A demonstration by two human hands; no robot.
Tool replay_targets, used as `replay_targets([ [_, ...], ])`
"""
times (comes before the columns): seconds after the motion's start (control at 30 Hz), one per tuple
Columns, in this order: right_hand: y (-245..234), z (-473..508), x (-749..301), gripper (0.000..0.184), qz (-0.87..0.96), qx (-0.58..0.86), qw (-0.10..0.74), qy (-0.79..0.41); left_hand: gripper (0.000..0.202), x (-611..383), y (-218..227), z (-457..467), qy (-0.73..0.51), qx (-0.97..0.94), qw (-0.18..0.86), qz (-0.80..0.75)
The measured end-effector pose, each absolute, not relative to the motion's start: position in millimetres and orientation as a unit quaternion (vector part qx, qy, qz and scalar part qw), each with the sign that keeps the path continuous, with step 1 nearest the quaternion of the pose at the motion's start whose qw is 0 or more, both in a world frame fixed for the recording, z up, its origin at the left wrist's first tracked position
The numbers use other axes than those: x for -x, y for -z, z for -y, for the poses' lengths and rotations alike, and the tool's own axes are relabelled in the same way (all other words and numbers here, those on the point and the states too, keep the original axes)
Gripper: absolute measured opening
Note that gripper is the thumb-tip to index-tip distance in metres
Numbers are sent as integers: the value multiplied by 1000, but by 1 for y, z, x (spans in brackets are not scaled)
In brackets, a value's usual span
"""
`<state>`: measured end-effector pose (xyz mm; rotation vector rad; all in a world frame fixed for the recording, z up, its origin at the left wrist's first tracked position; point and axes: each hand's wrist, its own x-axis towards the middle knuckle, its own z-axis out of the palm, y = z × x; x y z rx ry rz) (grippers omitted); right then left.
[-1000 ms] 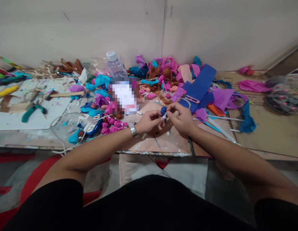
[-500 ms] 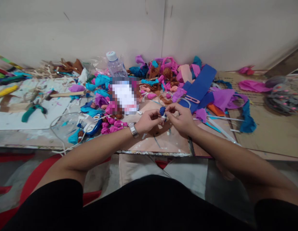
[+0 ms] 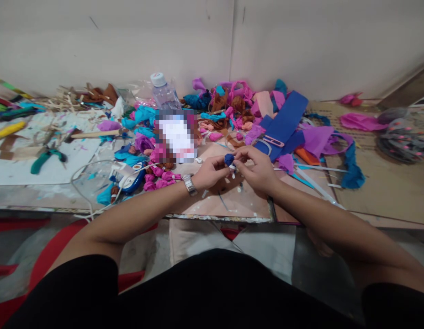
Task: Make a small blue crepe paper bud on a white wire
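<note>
A small dark blue crepe-paper bud [image 3: 229,159] is pinched between my two hands above the front of the table. White tape or a strip wraps its lower end. My left hand [image 3: 212,173], with a metal watch at the wrist, closes on it from the left. From the other side, the thumb and fingers of my right hand [image 3: 253,167] press at the bud and its white wrap. Just left of my left hand lie several pink paper buds [image 3: 160,178]. Blue paper strips [image 3: 288,121] with a pink cutter [image 3: 273,140] on top lie beyond my right hand.
A phone with a blurred screen [image 3: 177,137] leans near a water bottle [image 3: 164,93]. Left are a blue-and-white device [image 3: 135,177] with a white cable, and green pliers [image 3: 44,160]. Crepe-paper scraps [image 3: 315,141] and cardboard [image 3: 369,183] lie right. The table edge [image 3: 219,219] is close to my body.
The blue bud has turned slightly and shifted a little to the left between my fingers. My right fingers have moved slightly. The things on the table stay put.
</note>
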<state>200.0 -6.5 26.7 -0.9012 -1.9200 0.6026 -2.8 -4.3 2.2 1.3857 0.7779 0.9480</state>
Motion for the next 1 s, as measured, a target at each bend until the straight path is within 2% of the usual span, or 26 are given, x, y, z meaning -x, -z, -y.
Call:
replay_targets([
  [0.3,-31,11,-199,14,749,363,473,-290,35,1,-1,4,-417,-597,602,-326],
  [0.63,-32,14,-201,7,739,387,475,-282,22,4,-5,5,-392,-597,620,-324],
  [1.0,-24,9,-200,11,743,388,457,-297,34,3,-1,6,-385,-552,653,-347],
])
